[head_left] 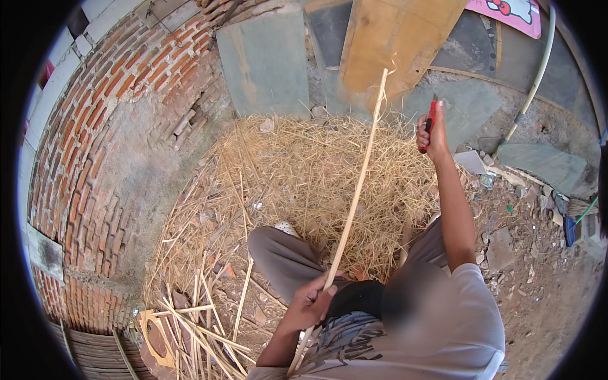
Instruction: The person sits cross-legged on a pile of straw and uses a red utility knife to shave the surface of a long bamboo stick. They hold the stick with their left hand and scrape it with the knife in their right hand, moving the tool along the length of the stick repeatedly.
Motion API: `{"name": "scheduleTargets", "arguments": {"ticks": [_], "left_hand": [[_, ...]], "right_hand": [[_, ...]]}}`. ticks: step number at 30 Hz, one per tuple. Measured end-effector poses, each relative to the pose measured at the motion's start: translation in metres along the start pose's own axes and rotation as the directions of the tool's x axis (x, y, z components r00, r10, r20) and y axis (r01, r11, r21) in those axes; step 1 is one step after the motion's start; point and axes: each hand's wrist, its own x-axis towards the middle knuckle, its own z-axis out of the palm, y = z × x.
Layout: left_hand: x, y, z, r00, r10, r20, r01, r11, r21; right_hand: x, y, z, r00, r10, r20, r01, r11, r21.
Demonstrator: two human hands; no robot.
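A long, pale wooden stick [353,212] slants up and away from my lap, a thin curl of shaving hanging off its far tip. Near its lower end my left hand [310,304] is closed around it. Out to the right, my right hand [433,130] grips a red and black utility knife [430,123], its dark blade pointing up. The knife is apart from the stick, to the right of its far end. My bent legs [282,259] are on either side of the stick's lower half.
A wide heap of straw-like shavings [304,171] covers the ground ahead. Several cut sticks [202,323] lie at lower left. A worn brick wall [95,171] rises on the left. Boards [399,44] lean at the back; rubble [500,247] and a pale pipe [535,82] are on the right.
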Motion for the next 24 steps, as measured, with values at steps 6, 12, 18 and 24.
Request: {"name": "scheduleTargets", "arguments": {"ticks": [6,12,18,24], "left_hand": [[0.059,0.021,-0.021,0.989,0.120,0.083,-0.137,0.959,0.247],[0.080,0.005,-0.031,0.997,0.048,0.064,-0.074,0.866,0.495],[0.099,-0.033,-0.031,0.974,0.222,0.056,-0.228,0.916,0.330],[0.137,0.012,-0.006,0.971,0.236,-0.048,-0.232,0.970,0.072]], "right_hand": [[-0.039,0.014,0.055,0.983,-0.015,0.183,0.034,0.994,-0.102],[-0.040,0.023,0.059,0.981,-0.106,0.160,0.085,0.987,0.136],[-0.077,0.050,0.089,0.968,-0.055,0.244,0.041,0.997,0.064],[-0.122,0.074,0.116,0.916,-0.102,0.389,0.154,0.982,-0.105]]}}
